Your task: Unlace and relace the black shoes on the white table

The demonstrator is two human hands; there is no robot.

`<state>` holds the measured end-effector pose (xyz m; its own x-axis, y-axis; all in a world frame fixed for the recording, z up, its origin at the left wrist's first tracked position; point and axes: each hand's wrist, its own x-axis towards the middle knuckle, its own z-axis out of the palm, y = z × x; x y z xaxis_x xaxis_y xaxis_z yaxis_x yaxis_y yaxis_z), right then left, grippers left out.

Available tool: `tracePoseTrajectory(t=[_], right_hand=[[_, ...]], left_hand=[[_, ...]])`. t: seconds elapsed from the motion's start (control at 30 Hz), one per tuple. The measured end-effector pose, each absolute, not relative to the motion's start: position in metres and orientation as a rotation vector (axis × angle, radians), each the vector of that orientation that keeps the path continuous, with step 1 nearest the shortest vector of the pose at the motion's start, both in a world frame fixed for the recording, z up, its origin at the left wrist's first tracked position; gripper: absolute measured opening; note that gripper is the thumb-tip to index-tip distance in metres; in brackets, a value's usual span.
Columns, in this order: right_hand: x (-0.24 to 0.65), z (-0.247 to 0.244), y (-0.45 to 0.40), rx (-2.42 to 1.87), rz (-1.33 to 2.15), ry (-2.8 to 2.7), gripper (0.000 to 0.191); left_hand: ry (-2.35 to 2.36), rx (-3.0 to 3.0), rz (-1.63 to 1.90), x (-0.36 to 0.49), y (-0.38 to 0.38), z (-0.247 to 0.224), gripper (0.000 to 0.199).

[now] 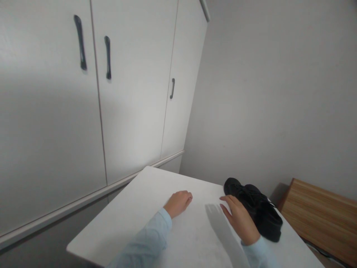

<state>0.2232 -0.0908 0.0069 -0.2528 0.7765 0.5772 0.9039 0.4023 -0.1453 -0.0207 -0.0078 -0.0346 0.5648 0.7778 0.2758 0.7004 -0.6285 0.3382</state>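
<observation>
A pair of black lace-up shoes (pixel 266 214) lies at the right side of the white table (pixel 192 230), toes pointing to the far edge. Close beside them on the left is my right hand (pixel 239 216), its thumb and fingers apart with nothing between them. It overlaps the near shoe in view, and I cannot tell whether it touches it. My left hand (pixel 178 203) is over the middle of the table, fingers curled in with nothing seen in them. Pale blue sleeves cover both forearms.
White cupboard doors (pixel 134 111) with dark handles (pixel 108 57) run along the left, close to the table's edge. A grey wall (pixel 264 93) stands behind. To the right, past the shoes, is a wood-grain piece of furniture (pixel 320 212).
</observation>
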Motion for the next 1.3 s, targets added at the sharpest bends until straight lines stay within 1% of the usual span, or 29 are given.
tracePoseTrajectory(t=[0.13, 0.23, 0.3, 0.5, 0.73, 0.87, 0.97, 1.1, 1.2, 1.3], right_hand=[[0.187, 0.010, -0.089, -1.340, -0.044, -2.196, 0.020], [0.169, 0.000, -0.084, -1.303, 0.085, -2.287, 0.024], [0.161, -0.011, -0.081, -1.287, 0.164, -2.324, 0.029], [0.150, -0.034, -0.082, -1.319, 0.238, -2.382, 0.037], [0.173, -0.027, -0.078, -1.408, -0.056, -2.307, 0.038], [0.212, -0.013, -0.070, -1.472, -0.350, -2.158, 0.031], [0.243, -0.007, -0.067, -1.644, -0.574, -2.009, 0.023], [0.276, -0.016, -0.066, -1.964, -0.803, -1.745, 0.031], [0.296, -0.029, -0.065, -2.157, -0.798, -1.653, 0.033], [0.309, -0.037, -0.063, -2.194, -0.710, -1.752, 0.022]], left_hand=[[1.139, 2.617, 0.643, -0.019, -0.010, -0.031, 0.028], [1.100, 2.630, 0.643, -0.018, -0.011, -0.029, 0.026], [1.090, 2.635, 0.638, -0.017, -0.012, -0.028, 0.025], [1.088, 2.645, 0.635, -0.016, -0.012, -0.031, 0.025], [1.097, 2.653, 0.615, -0.017, -0.013, -0.031, 0.026], [1.090, 2.649, 0.607, -0.018, -0.013, -0.031, 0.027], [1.096, 2.644, 0.598, -0.019, -0.012, -0.032, 0.027], [1.106, 2.626, 0.589, -0.018, -0.012, -0.032, 0.028], [1.112, 2.619, 0.587, -0.019, -0.012, -0.032, 0.028], [1.110, 2.619, 0.593, -0.019, -0.011, -0.033, 0.028]])
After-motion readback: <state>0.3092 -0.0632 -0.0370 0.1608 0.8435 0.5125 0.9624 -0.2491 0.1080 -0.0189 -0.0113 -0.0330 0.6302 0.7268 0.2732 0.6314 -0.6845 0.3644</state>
